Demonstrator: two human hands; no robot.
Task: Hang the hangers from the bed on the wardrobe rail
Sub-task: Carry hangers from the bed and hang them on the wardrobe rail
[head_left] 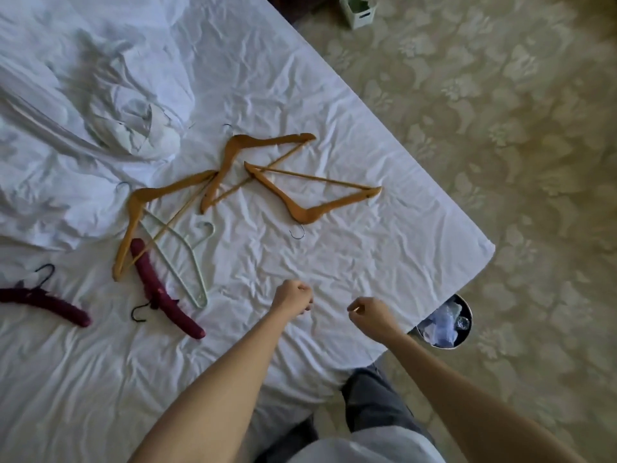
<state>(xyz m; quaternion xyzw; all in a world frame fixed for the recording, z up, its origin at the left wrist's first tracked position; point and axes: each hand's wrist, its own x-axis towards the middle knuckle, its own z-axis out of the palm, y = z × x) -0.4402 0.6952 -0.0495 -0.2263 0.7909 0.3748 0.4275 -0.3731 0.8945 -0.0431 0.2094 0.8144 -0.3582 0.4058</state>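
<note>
Several hangers lie on the white bed sheet (350,255). Three wooden hangers overlap in the middle: one (320,208) nearest the bed's right side, one (230,152) behind it, one (133,215) to the left. A pale thin hanger (187,262) lies under the left wooden one. Two padded maroon hangers rest nearer me, one (167,295) beside the pale hanger and one (43,300) at the far left. My left hand (293,297) and my right hand (370,312) hover over the sheet, fingers curled, holding nothing. No wardrobe rail is in view.
A crumpled white duvet (83,111) is heaped at the back left of the bed. A round metal bin (447,324) with plastic in it stands on the patterned carpet by the bed's corner. A small white box (359,10) sits on the floor at the top.
</note>
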